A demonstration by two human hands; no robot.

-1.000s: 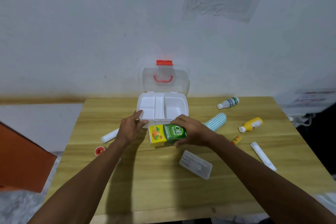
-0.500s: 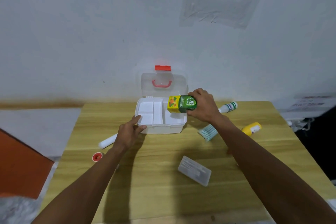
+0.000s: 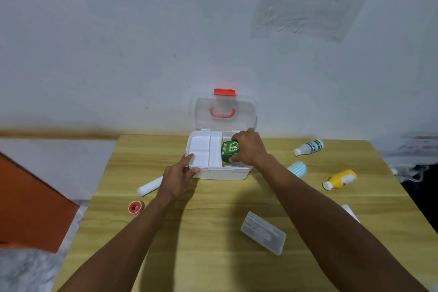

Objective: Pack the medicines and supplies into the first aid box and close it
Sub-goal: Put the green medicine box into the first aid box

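Observation:
The white first aid box (image 3: 220, 173) stands open at the table's far middle, its clear lid (image 3: 225, 111) with a red handle and latch upright against the wall. A white divided tray (image 3: 205, 150) fills its left part. My right hand (image 3: 248, 148) grips a green and yellow medicine carton (image 3: 229, 150), tilted and partly down in the box's right compartment. My left hand (image 3: 179, 176) presses on the box's front left corner, index finger on the rim.
On the wooden table (image 3: 213, 220) lie a white roll (image 3: 149, 186), a red tape spool (image 3: 135, 207), a clear flat case (image 3: 263, 232), a striped blue pack (image 3: 297, 169), a white bottle (image 3: 308, 147), a yellow bottle (image 3: 340, 179) and a white tube (image 3: 350, 212).
My right hand lifted the carton from the table in front of the box, carried it over the box and lowered it into the right compartment. My left hand stayed on the box's corner.

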